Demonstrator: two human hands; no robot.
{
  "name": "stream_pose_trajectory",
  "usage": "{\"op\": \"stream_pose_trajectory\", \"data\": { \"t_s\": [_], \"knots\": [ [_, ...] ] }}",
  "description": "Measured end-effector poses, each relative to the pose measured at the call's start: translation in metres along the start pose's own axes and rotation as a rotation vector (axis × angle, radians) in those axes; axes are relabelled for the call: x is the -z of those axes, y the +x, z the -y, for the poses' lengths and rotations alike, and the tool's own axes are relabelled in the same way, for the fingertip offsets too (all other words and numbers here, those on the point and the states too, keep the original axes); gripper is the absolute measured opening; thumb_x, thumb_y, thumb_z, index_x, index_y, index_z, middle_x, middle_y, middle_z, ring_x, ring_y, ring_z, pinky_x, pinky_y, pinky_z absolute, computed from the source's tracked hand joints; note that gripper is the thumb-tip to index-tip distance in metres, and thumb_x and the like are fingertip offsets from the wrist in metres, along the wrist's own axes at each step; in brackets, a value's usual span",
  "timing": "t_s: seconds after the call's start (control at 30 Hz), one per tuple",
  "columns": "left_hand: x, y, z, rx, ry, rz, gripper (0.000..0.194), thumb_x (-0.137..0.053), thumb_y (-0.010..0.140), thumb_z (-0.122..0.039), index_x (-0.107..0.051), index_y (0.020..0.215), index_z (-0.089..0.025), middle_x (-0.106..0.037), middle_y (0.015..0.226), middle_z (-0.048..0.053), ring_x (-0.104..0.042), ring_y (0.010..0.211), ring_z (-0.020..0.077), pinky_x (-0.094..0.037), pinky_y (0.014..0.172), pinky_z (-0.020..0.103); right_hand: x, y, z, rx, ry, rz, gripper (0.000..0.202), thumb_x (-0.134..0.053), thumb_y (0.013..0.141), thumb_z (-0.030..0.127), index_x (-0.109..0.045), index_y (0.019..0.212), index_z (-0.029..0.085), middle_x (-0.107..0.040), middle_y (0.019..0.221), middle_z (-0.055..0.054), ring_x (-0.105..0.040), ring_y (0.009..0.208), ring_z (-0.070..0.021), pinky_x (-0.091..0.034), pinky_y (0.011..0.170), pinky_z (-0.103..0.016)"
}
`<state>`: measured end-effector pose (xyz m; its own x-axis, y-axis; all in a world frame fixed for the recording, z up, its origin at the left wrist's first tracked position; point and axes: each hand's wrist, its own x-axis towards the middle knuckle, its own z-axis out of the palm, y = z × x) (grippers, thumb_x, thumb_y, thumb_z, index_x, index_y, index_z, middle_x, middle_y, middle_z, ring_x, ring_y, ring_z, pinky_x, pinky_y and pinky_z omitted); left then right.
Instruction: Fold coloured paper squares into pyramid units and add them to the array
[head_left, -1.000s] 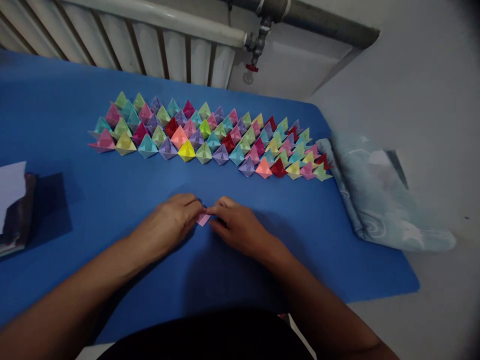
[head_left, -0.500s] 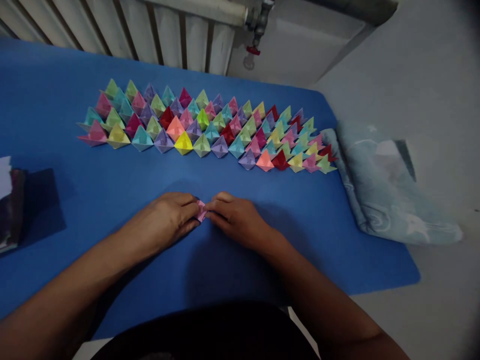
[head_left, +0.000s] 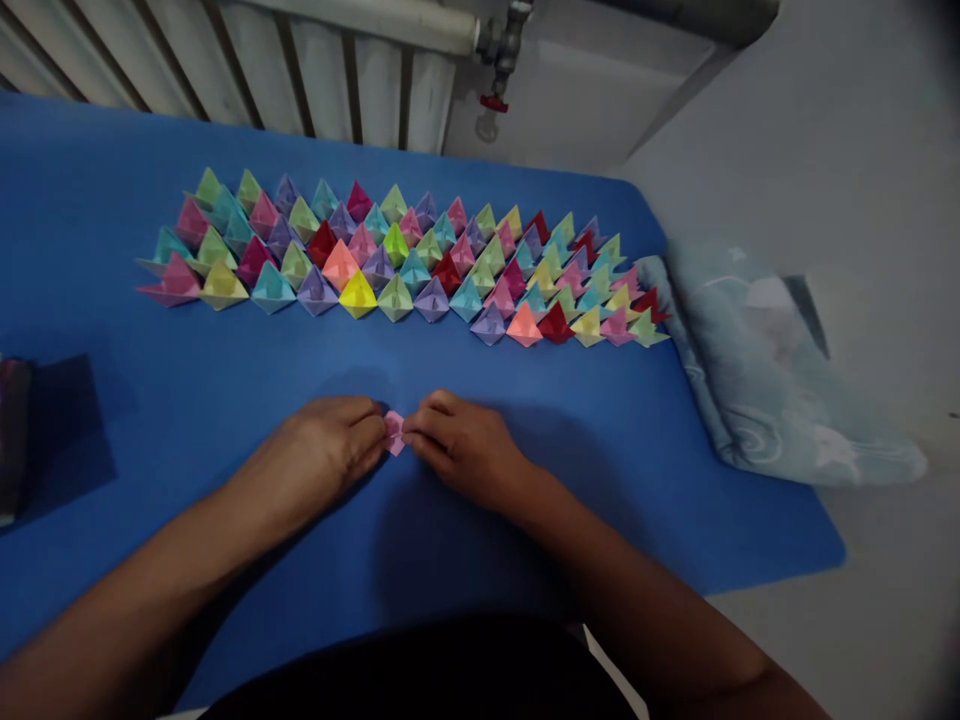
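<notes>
Between my two hands, low over the blue table (head_left: pixel 300 560), is a small piece of folded pink paper (head_left: pixel 394 434). My left hand (head_left: pixel 330 438) pinches its left edge, thumb and fingers pressed together. From the other side my right hand (head_left: pixel 463 440) grips the right edge with its fingertips. The fingers cover both ends of the paper, so its full shape is hidden. Beyond my hands stand several rows of folded paper boats (head_left: pixel 395 297) in pink, green, blue, purple, yellow and red.
A folded grey-blue cloth (head_left: pixel 772 390) lies over the table's right edge against the wall. At the far left sits a dark box-like object (head_left: pixel 11 440), cut off by the frame. A white radiator (head_left: pixel 375 90) and a red-handled valve (head_left: pixel 493 103) are behind the table.
My hands have drawn slightly apart, so more of the pink paper shows between them. The view has shifted a little, and less of the object at the left is visible.
</notes>
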<state>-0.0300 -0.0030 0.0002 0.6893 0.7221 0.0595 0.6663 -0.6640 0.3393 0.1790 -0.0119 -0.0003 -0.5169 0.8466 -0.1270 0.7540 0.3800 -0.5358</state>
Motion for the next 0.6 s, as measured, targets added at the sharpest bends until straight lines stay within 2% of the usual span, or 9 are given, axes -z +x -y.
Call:
{"op": "stream_pose_trajectory", "data": {
  "t_s": [0.37,0.6],
  "knots": [
    [-0.003,0.002,0.004,0.124,0.021,0.046,0.035,-0.042,0.102,-0.032,-0.066,0.083,-0.017,-0.063,0.078,0.005,-0.059,0.074,0.0196,-0.045,0.073,0.035,0.002,0.004,0.010,-0.127,-0.043,0.017,0.024,-0.046,0.103,0.029,-0.065,0.098,0.017,-0.066,0.101,-0.005,-0.060,0.088,-0.0141,-0.036,0.069,-0.027],
    [-0.002,0.006,0.003,0.177,0.068,0.087,0.035,-0.041,0.102,-0.032,-0.066,0.083,-0.017,-0.066,0.078,0.006,-0.060,0.073,0.0198,-0.044,0.071,0.034,0.001,0.007,0.015,-0.191,-0.113,0.035,0.023,-0.046,0.102,0.030,-0.064,0.098,0.017,-0.066,0.102,-0.006,-0.060,0.081,-0.0148,-0.029,0.060,-0.028]
  ]
}}
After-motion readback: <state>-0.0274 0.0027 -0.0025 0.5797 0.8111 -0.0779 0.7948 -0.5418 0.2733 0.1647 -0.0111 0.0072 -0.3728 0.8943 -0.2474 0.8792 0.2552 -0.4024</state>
